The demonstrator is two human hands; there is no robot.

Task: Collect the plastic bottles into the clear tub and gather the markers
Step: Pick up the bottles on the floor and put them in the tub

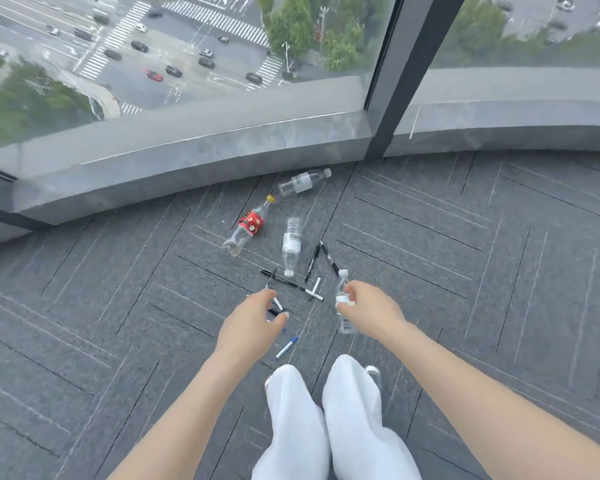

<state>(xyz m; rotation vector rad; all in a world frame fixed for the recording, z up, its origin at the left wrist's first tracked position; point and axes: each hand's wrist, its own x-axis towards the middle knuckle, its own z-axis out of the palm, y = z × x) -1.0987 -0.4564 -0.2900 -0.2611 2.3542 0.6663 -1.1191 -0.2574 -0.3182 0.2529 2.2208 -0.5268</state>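
Head view: left hand (253, 317) partly hides markers (277, 306) beneath.

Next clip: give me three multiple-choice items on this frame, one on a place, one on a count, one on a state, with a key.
1. Where does the red-label bottle lie?
A. on the carpet
B. on the sill
C. in a tub

2. How many bottles show?
A. two
B. four
C. six

3. What does the right hand do?
A. hangs idle
B. grips a bottle
C. holds a marker

Key: 1 A, it lies on its side below the sill; 2 B, three on the carpet plus one gripped; 3 B, fingers curl round the clear bottle.
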